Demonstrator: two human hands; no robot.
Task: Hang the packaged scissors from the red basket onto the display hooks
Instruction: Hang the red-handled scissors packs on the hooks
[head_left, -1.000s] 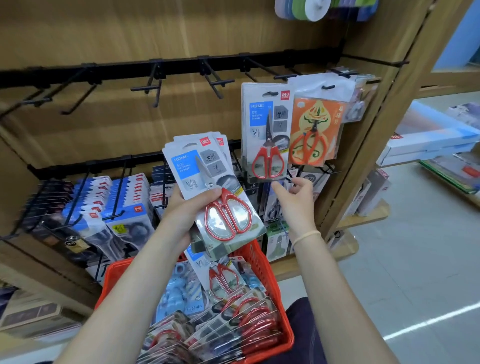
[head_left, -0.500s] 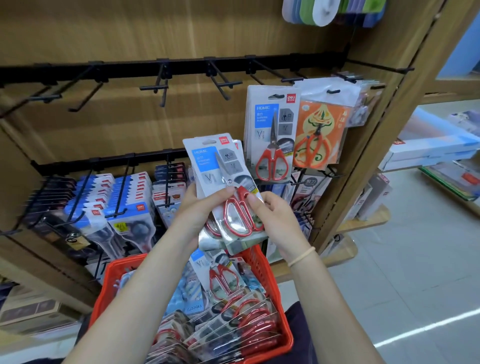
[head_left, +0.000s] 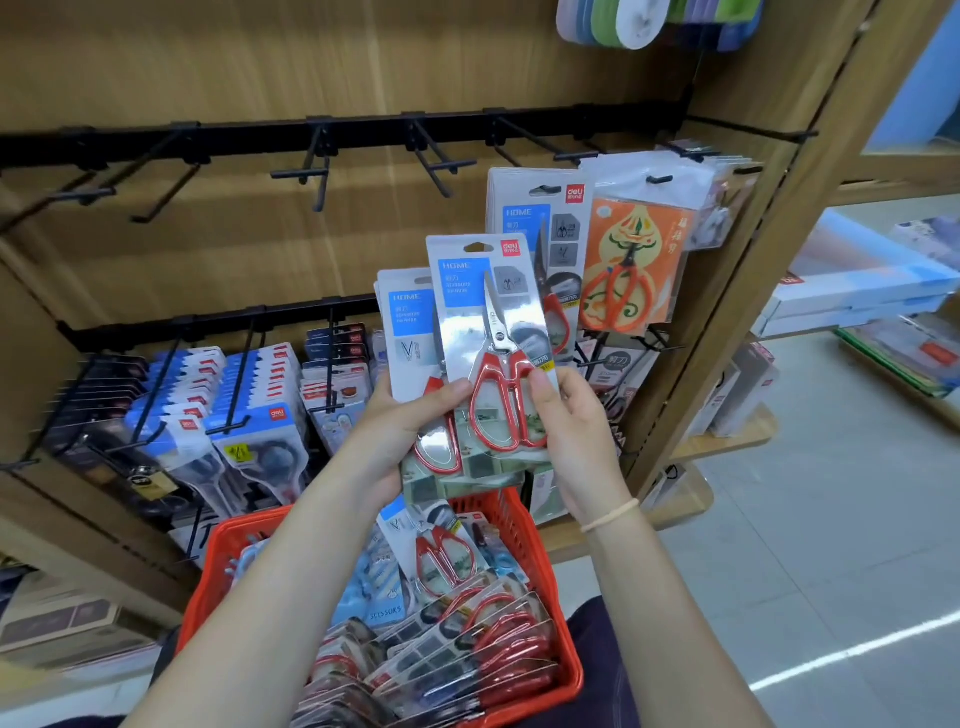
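My right hand (head_left: 574, 431) pinches the front pack of red-handled scissors (head_left: 491, 332) by its lower right edge and holds it upright. My left hand (head_left: 402, 431) grips a small stack of the same scissor packs (head_left: 408, 332) just behind it, thumb across the front. One matching pack (head_left: 540, 218) hangs on a display hook of the top rail, right above the held ones. The red basket (head_left: 558, 649) sits on my lap with several more scissor packs (head_left: 447, 639) lying in it.
Several bare black hooks (head_left: 441, 166) stick out from the top rail to the left of the hung pack. An orange scissors card (head_left: 631, 265) hangs to its right. Blue packaged goods (head_left: 223, 395) crowd the lower rail. A wooden post (head_left: 727, 270) bounds the display on the right.
My right hand came in from near the hung pack and took hold of the front pack. That pack has lifted up and slid right, apart from the stack in my left hand.
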